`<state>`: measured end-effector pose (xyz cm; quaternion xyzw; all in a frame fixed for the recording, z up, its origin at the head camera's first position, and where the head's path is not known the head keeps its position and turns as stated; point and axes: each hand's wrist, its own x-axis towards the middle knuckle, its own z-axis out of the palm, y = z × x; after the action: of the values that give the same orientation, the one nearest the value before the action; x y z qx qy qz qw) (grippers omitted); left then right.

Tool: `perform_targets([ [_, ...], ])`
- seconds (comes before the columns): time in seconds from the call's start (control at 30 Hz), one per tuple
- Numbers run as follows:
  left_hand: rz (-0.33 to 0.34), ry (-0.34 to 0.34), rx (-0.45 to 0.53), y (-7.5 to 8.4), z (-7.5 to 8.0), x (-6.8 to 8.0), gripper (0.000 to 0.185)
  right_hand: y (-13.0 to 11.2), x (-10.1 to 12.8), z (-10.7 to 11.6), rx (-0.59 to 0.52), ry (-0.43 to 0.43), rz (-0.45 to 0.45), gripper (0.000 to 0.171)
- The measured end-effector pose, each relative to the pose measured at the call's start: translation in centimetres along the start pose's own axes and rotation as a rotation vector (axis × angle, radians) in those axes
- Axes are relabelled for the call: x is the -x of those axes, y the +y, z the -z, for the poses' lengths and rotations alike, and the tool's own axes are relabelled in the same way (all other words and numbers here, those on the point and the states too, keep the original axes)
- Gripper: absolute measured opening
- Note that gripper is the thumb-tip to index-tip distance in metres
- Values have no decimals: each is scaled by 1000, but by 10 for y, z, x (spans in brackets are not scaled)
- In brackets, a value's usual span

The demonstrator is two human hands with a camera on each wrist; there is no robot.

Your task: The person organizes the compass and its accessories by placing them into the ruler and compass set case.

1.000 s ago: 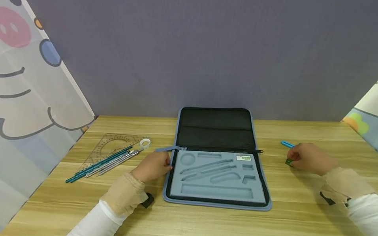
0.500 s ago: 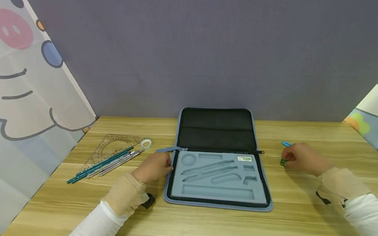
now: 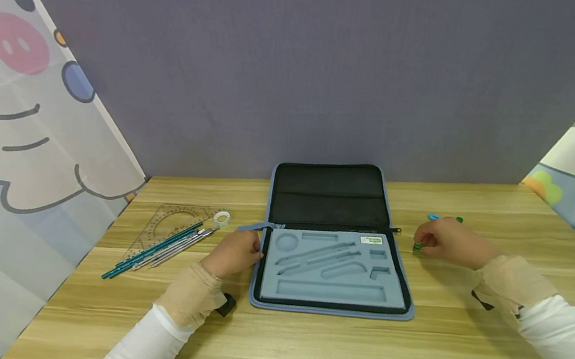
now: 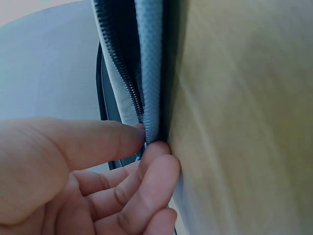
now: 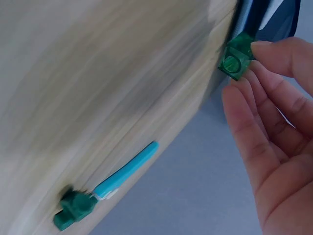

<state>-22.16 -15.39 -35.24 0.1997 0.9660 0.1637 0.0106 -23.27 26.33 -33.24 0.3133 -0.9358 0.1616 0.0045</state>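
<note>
A blue zip case (image 3: 330,310) lies unfolded on the wooden table, with a grey-blue moulded insert (image 3: 302,271) of shaped recesses in its near half. My left hand (image 3: 235,254) pinches the case's left edge; in the left wrist view, thumb and fingers (image 4: 159,181) close on its piped rim (image 4: 150,63) beside the zip. Right of the case, my right hand (image 3: 456,241) holds a small translucent green block (image 5: 237,61) between thumb and fingertips, just above or on the table. Behind that hand lie a slim blue tool (image 5: 126,170) and a second green piece (image 5: 76,208).
Left of the case lie a clear set square (image 3: 151,219), teal pencils (image 3: 158,250), silver compasses (image 3: 186,245) and a white ring-shaped piece (image 3: 221,217). A grey panel (image 3: 301,72) stands behind the table. A zip pull (image 3: 396,230) sticks out at the case's right side.
My right hand has moved left toward the case with the green block, uncovering the other green piece near the blue tool. My left hand has stayed on the case edge.
</note>
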Motion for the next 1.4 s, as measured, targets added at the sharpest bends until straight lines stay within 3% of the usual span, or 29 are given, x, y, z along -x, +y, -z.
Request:
perform_targets([
  [0.4,9,-1,-8,0,1,0,15,-22,-9,-4,-37,26,129,20],
  [0.7,11,-3,-7,0,1,1,15,-42,-24,-2,-45,-23,100,18],
  [0.9,20,-13,4,0,0,0,14,-49,-29,-5,-106,-68,134,16],
  [1.4,13,-11,11,1,1,0,14,-49,-37,-14,-98,-93,163,16],
])
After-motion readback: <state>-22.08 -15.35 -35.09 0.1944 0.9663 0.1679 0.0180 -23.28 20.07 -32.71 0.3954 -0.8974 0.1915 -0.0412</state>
